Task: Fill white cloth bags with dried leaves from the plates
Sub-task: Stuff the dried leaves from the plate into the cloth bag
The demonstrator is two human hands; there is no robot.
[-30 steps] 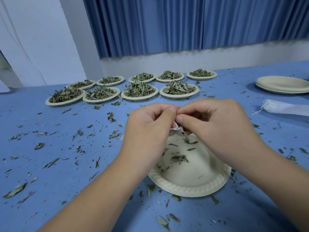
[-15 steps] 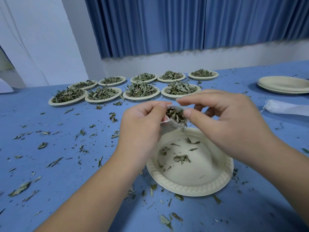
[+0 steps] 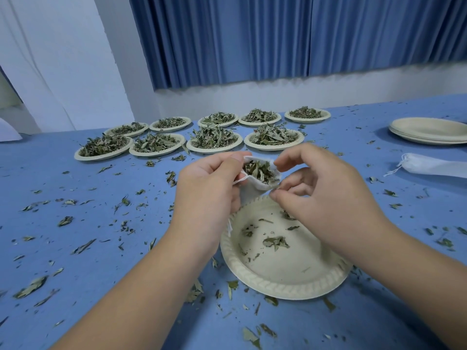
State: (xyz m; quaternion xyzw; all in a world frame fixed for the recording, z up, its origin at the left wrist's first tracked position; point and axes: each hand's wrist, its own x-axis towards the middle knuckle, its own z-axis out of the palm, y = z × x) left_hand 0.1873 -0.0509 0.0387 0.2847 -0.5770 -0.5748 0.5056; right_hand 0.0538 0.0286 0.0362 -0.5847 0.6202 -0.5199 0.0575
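Though pinched shut moments ago, cloth bag [image 3: 255, 189] gapes brimful; your left hand [image 3: 209, 195] grips rim, right hand [image 3: 326, 195] at 3 o'clock, grip unclear.

filled plates [image 3: 214, 149] behind near plate [image 3: 278, 290], bag [image 3: 254, 187] above; stack [image 3: 429, 133] right

Left hand [image 3: 207, 195], right hand [image 3: 326, 198] bare; forearms bare to frame edge; nails short.

Plain indoor workroom, laid out for hand-packing. Long blue-covered surface [image 3: 63, 274], leaf scraps [image 3: 30, 286] all over. Nine leaf-heaped paper plates [image 3: 214, 149], two rows, 11–12 o'clock. Stack of empty plates [image 3: 429, 132] at 2 o'clock, spare white cloth bag [image 3: 434, 168] near it. Blue pleated curtains [image 3: 252, 39], bare white wall [image 3: 252, 94], 12 o'clock.
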